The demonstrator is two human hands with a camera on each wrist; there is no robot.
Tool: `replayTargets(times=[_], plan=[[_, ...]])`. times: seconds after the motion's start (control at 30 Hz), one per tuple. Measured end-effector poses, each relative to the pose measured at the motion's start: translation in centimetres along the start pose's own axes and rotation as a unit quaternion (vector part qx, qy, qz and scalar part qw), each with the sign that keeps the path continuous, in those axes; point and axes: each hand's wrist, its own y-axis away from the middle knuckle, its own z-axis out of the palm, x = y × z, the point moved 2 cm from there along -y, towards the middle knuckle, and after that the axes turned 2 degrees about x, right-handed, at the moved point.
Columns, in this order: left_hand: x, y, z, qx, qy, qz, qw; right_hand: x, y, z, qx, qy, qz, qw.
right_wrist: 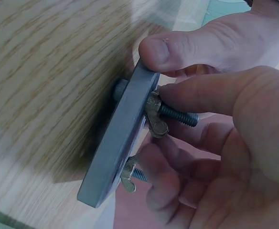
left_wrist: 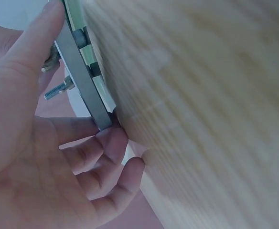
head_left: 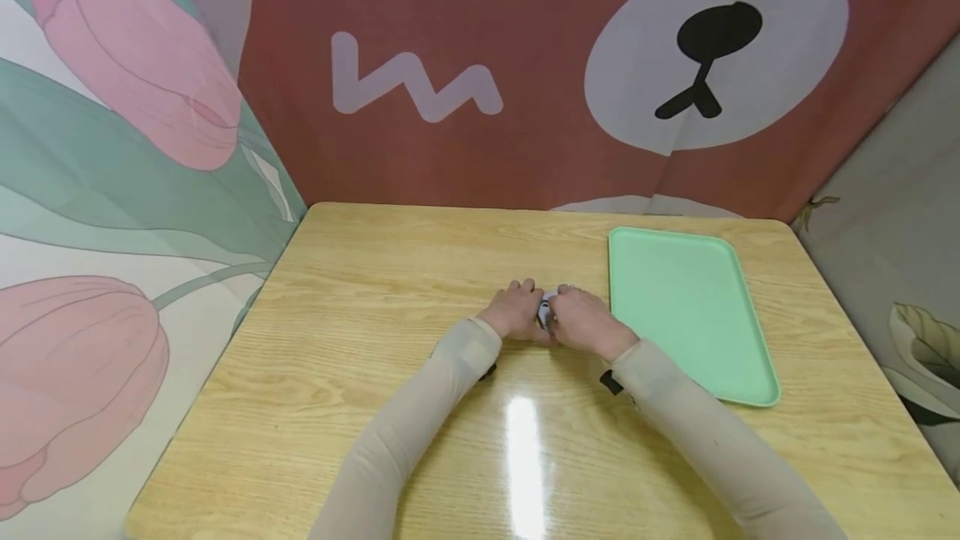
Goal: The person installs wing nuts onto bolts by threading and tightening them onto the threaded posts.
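Both hands meet over the middle of the table around a small grey metal plate [right_wrist: 115,143] with bolts through it. My left hand [head_left: 513,312] grips the plate's edges between thumb and fingers. On the plate's upper side my right hand [head_left: 587,321] pinches a wing nut [right_wrist: 155,120] threaded on one bolt [right_wrist: 180,115]. A second wing nut [right_wrist: 128,174] sits on another bolt, close to the right fingers. In the left wrist view, round bolt heads [left_wrist: 81,38] stick out underneath, facing the tabletop. From the head view, the hands cover most of the plate.
A light green tray [head_left: 690,315] lies on the wooden table [head_left: 360,290], just right of my right hand. Printed cloths hang behind the table [head_left: 420,157] and along both sides. A bright reflection shows on the wood near the front.
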Motion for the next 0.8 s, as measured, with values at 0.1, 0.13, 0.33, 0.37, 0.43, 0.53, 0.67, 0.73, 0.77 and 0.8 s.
replayTargets(times=[0.1, 0.13, 0.33, 0.37, 0.43, 0.53, 0.67, 0.73, 0.77, 0.8], plan=[[0.01, 0.0, -0.04, -0.001, -0.001, -0.003, 1.0, 0.06, -0.07, 0.05, 0.002, -0.012, -0.009, 0.9999], [0.04, 0.03, -0.06, -0.002, -0.001, -0.003, 1.0, 0.08, -0.07, 0.05, 0.003, -0.018, -0.011, 0.9998], [0.28, 0.21, -0.29, -0.002, 0.001, -0.007, 1.0, 0.2, -0.09, 0.07, 0.005, -0.026, -0.016, 0.9995], [0.31, 0.25, -0.33, -0.003, 0.001, -0.008, 1.0, 0.2, -0.1, 0.07, 0.006, -0.025, -0.017, 0.9995], [0.38, 0.32, -0.44, -0.006, 0.001, -0.01, 0.9999, 0.18, -0.14, 0.09, 0.007, -0.026, -0.015, 0.9995], [0.44, 0.41, -0.57, -0.01, 0.001, -0.011, 0.9999, 0.1, -0.2, 0.14, 0.013, -0.024, -0.012, 0.9995], [0.47, 0.44, -0.75, -0.012, 0.006, -0.014, 0.9998, -0.07, -0.31, 0.27, 0.019, -0.036, 0.003, 0.9991], [0.44, 0.42, -0.77, -0.014, 0.009, -0.016, 0.9997, -0.16, -0.3, 0.35, 0.015, -0.044, 0.008, 0.9989], [0.43, 0.41, -0.77, -0.015, 0.01, -0.016, 0.9997, -0.17, -0.26, 0.37, 0.014, -0.045, 0.003, 0.9989], [0.41, 0.4, -0.76, -0.016, 0.013, -0.016, 0.9997, -0.17, -0.22, 0.37, 0.012, -0.045, -0.003, 0.9989]])
